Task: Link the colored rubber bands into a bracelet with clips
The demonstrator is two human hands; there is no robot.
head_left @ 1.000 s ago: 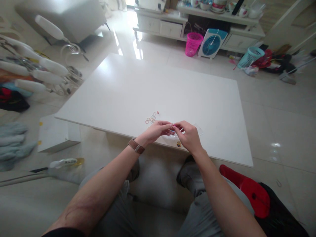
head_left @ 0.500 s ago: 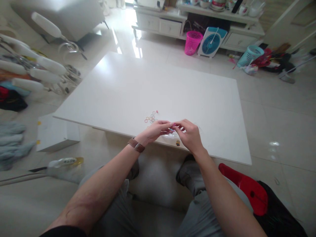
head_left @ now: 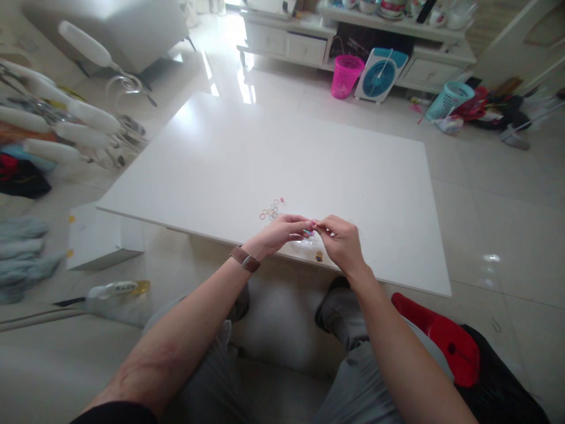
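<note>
My left hand [head_left: 282,231] and my right hand [head_left: 342,242] meet over the near edge of a low white table [head_left: 247,159]. The fingertips of both pinch a tiny pink piece [head_left: 313,224] between them; it is too small to name surely, perhaps a small rubber band. A brown watch [head_left: 244,259] sits on my left wrist. Several small coloured rings [head_left: 271,211] lie loose on the table just beyond my left hand. A clear plastic bag [head_left: 309,242] with a yellow mark lies under my hands.
A pink basket [head_left: 345,76], a blue-and-white fan [head_left: 380,76] and a teal basket [head_left: 449,100] stand on the floor by a white cabinet at the back. A drying rack [head_left: 66,129] is at left, a white box [head_left: 103,235] by the table, a red slipper [head_left: 441,338] near my right leg.
My hands stay pinched together at the same spot; the right fingers have curled in a little tighter. The view has shifted only slightly.
</note>
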